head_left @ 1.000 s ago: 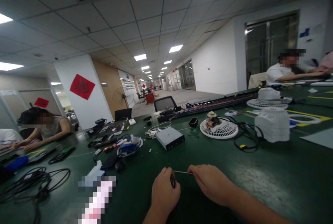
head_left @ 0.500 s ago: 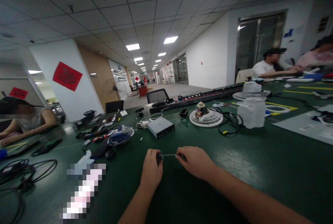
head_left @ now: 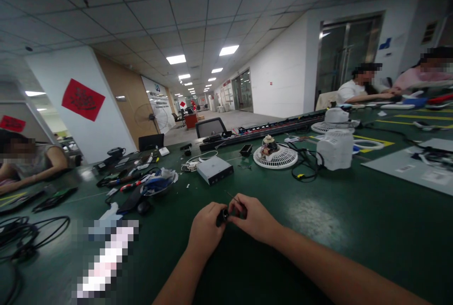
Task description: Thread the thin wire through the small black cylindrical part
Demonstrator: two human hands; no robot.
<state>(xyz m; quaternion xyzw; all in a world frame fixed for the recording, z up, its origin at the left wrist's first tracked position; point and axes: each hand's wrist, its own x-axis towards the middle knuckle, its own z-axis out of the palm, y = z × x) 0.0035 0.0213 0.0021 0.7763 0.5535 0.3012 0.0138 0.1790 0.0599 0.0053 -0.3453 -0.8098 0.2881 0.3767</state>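
My left hand (head_left: pixel 207 227) is closed round a small round black part (head_left: pixel 222 216), whose open end faces right. Close against it is my right hand (head_left: pixel 253 215), its thumb and forefinger pinched at the part's rim. A screwdriver with a thin metal shaft (head_left: pixel 231 196) is held in the same right hand, the shaft pointing up and left over the fingers. Its handle is mostly hidden in the palm. Both hands are just above the green table (head_left: pixel 269 267). Whatever the right fingertips pinch is too small to make out.
Beyond my hands lie a silver disc drive (head_left: pixel 215 170), a white fan grille with a motor (head_left: pixel 275 156), a small black box (head_left: pixel 246 150) and a white plastic housing (head_left: pixel 335 149). Tools and cables (head_left: pixel 31 229) are to the left. Other people sit at both sides.
My right hand has moved left to meet the left hand. The screwdriver shaft, which reached into the black part, has come out and now tilts up and left.
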